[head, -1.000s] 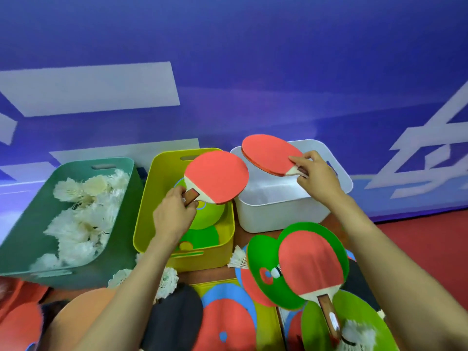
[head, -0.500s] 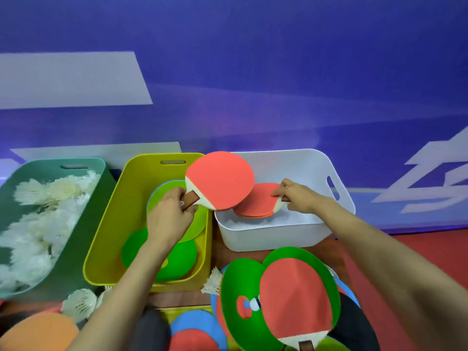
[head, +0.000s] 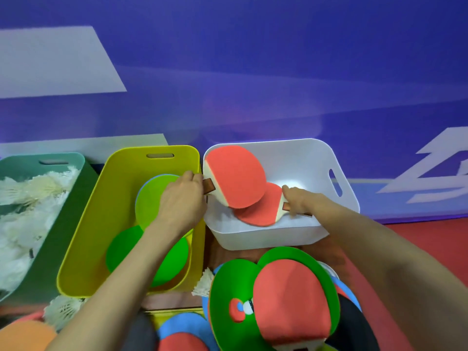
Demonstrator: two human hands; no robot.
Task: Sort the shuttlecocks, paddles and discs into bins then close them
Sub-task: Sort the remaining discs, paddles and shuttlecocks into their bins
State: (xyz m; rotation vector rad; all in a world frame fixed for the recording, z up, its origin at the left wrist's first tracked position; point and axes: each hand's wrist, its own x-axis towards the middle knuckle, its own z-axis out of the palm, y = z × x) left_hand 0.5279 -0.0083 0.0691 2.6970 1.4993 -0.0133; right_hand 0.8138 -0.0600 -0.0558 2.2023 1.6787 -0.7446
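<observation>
- Nearest the camera, on the unsorted heap, a matte red pile paddle [head: 291,300] lies on a glossy green disc [head: 225,287], with a feathery white loose shuttlecock [head: 203,285] touching the disc's edge. Tugging one flat piece from this slick stack would probably set the others sliding.
- Further out, the left hand [head: 182,201] curls its fingers round the brown wooden handle of the upper paddle [head: 235,178], whose red blade tilts over the white bin [head: 298,160]. The handle hangs at the bin's rim, so a careless release may tip it toward the yellow bin [head: 101,198], where smooth round binned discs [head: 149,198] lie.
- Alongside, the right hand [head: 301,198] pinches the handle of the lower paddle [head: 263,211], which lies flat inside the white bin and partly under the upper blade. The two blades could knock together or trap a fingertip.
- Leftward, the teal bin [head: 78,198] holds fluffy binned shuttlecocks [head: 27,198], which a lid would easily crush.
- Farthest back stands a smooth blue wall [head: 253,72].
</observation>
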